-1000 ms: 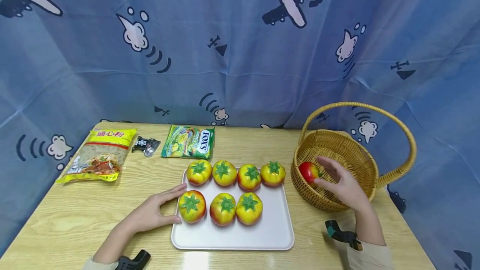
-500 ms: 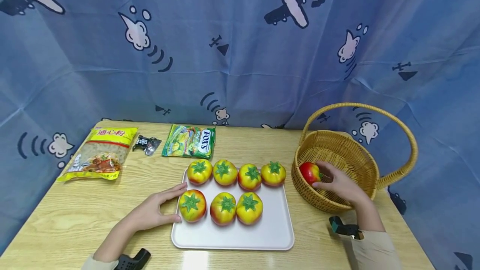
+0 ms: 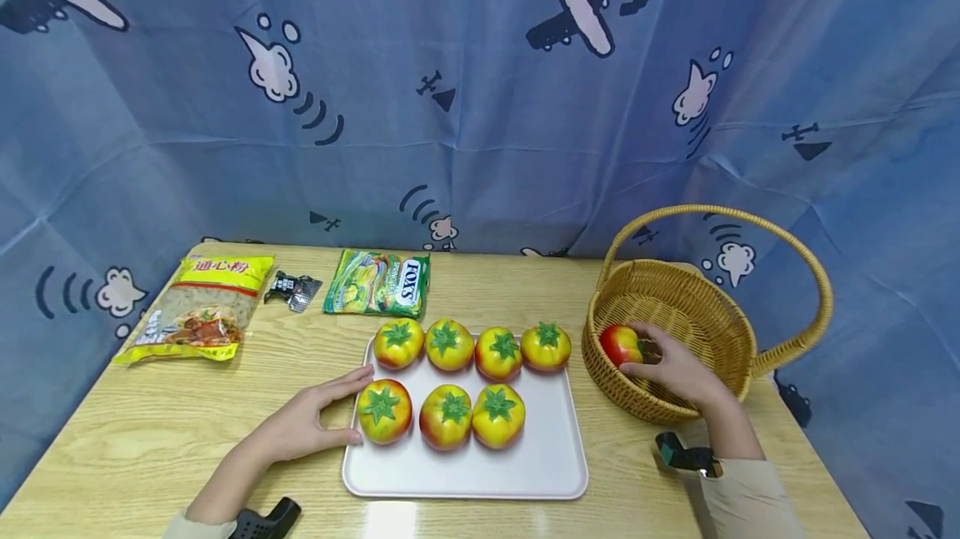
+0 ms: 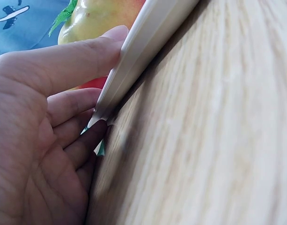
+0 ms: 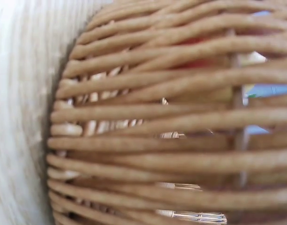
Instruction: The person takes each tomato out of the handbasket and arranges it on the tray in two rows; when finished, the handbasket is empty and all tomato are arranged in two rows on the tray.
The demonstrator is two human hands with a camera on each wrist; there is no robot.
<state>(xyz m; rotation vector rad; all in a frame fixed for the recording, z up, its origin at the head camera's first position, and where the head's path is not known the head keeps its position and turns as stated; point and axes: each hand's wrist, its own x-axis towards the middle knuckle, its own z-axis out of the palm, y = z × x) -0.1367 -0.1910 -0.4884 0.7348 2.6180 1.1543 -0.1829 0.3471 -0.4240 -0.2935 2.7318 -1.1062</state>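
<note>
Inside the wicker basket (image 3: pixel 697 314) at the right, my right hand (image 3: pixel 678 368) holds a red-and-yellow tomato (image 3: pixel 619 345) against the near left wall, thumb on one side and fingers on the other. The right wrist view is mostly the weave of the basket wall (image 5: pixel 171 154), with a little red showing through. My left hand (image 3: pixel 303 422) rests at the left edge of the white tray (image 3: pixel 465 476), fingers spread. Its thumb and fingertips touch the rim (image 4: pixel 134 56) in the left wrist view. On the tray sit several yellow-and-red tomatoes (image 3: pixel 447 418) with green star-shaped tops, in two rows.
Behind the tray lies a green candy bag (image 3: pixel 377 283). Left of it are a small black-and-clear packet (image 3: pixel 292 291) and a yellow pasta bag (image 3: pixel 202 310). The basket's tall handle (image 3: pixel 712 210) arches over it. A blue curtain (image 3: pixel 450 106) hangs behind the table.
My right hand's fingers and thumb have closed in on the tomato in the basket, which has tilted slightly and shows more yellow. My left hand and the tray have stayed put.
</note>
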